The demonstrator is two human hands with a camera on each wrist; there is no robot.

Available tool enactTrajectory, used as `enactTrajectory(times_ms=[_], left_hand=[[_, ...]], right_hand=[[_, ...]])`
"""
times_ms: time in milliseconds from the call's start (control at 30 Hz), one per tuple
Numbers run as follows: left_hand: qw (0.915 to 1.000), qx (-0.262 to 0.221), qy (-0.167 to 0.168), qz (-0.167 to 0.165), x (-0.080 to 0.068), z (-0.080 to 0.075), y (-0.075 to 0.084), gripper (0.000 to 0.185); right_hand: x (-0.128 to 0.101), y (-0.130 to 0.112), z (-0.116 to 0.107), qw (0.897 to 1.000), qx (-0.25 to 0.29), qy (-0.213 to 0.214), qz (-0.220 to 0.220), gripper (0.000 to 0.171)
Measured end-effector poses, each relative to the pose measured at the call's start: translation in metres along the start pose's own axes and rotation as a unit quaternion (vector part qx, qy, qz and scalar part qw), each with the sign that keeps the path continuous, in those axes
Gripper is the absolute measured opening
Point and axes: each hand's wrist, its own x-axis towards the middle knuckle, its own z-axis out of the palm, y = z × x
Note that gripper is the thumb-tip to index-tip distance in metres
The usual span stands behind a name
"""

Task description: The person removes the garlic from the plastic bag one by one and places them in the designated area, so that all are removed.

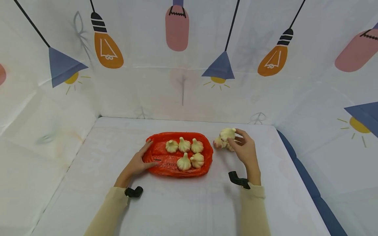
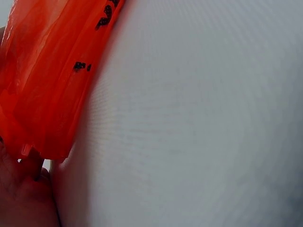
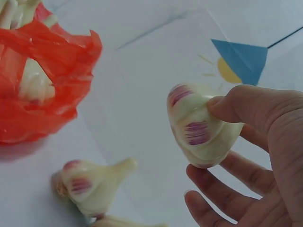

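Note:
In the head view, a shallow tray (image 1: 160, 149) covered in red plastic film stands mid-table, several garlic bulbs (image 1: 184, 145) lying in its middle and right. My left hand (image 1: 137, 164) holds its left end, thumb over the near side and fingers along the far rim. The left wrist view shows the red plastic (image 2: 52, 80) up close, most of that hand hidden. To the right of the tray, my right hand (image 1: 245, 147) pinches a garlic bulb (image 3: 199, 127) between thumb and fingers, raised above the table. Below it, loose garlic bulbs (image 3: 92, 184) lie on the table, partly covered by the hand.
The white tabletop (image 1: 183, 203) extends around the tray and both arms. Behind it hangs a white cloth (image 1: 141, 91) printed with lamps and bulbs. A dark blue padded edge (image 1: 307, 180) runs along the table's right side.

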Motion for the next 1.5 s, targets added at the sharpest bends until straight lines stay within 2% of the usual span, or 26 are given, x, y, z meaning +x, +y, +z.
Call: enactTrajectory(times_ms=[200, 467, 767, 1067, 1333, 1500], left_hand=[[1.0000, 0.000, -0.001, -0.003, 0.000, 0.000, -0.001, 0.105], [1.0000, 0.003, -0.002, 0.002, 0.000, 0.000, 0.000, 0.102], [1.0000, 0.002, -0.003, -0.003, 0.002, 0.001, 0.001, 0.103], [1.0000, -0.001, -0.003, 0.000, 0.002, 0.001, -0.003, 0.104], [1.0000, -0.005, -0.003, -0.001, 0.001, 0.001, -0.001, 0.103], [0.9999, -0.009, -0.004, -0.001, 0.001, 0.001, 0.000, 0.103]], right_hand=[[0.003, 0.019, -0.013, 1.000, -0.005, 0.022, -0.012, 0.050], [-0.001, 0.009, -0.024, 0.999, -0.025, 0.027, -0.011, 0.048], [0.011, 0.050, -0.039, 0.998, -0.052, 0.038, -0.006, 0.049], [0.006, 0.057, -0.051, 0.997, -0.060, 0.047, 0.018, 0.050], [0.007, 0.084, -0.060, 0.994, -0.076, 0.076, 0.015, 0.051], [0.006, 0.091, -0.063, 0.995, -0.069, 0.072, 0.030, 0.050]])
